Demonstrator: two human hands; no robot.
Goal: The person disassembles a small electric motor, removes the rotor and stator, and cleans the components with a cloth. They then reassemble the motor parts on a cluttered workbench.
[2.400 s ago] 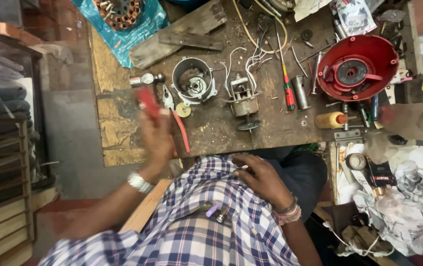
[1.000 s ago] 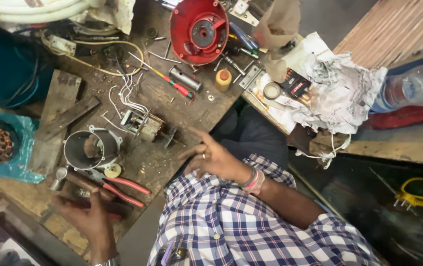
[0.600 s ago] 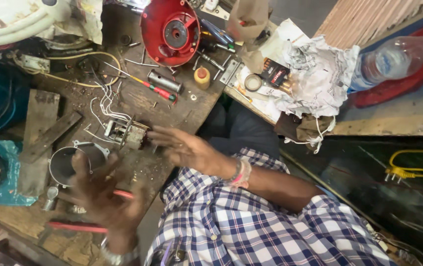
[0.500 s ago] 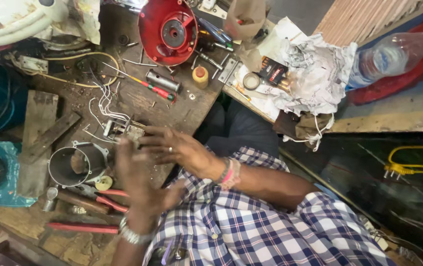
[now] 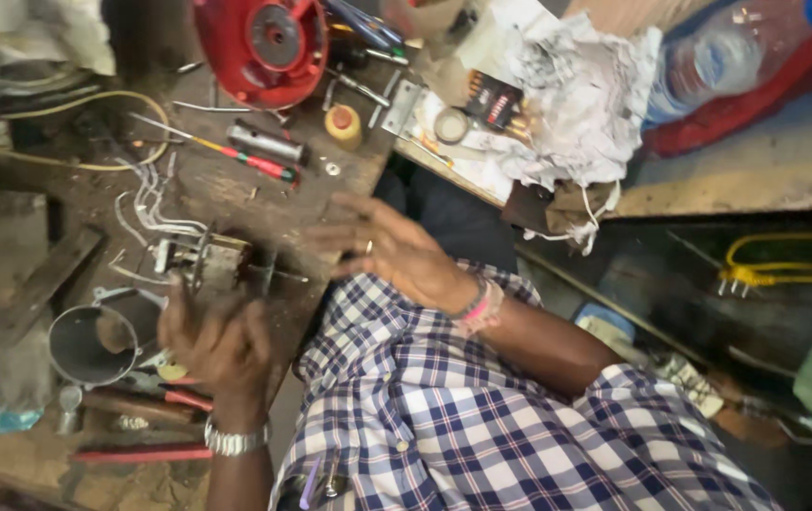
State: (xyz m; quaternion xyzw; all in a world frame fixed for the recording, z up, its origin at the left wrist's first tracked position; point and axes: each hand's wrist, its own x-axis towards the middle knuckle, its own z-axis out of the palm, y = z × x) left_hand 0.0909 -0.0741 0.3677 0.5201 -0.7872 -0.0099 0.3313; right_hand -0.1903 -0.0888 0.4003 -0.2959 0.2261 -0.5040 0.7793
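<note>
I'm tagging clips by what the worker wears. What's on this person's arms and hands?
Both forearms are bare below a blue, white and dark checked shirt. The left hand has a silver metal-link watch at the wrist. The right hand has a ring on one finger and pink and dark bands round the wrist. No gloves.

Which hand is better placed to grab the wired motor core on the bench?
Probably the left. The left hand sits just below the motor core, fingertips almost on it. The right hand hovers open and spread by the bench edge, farther off. Motion blur hides the left hand's grip.
</note>
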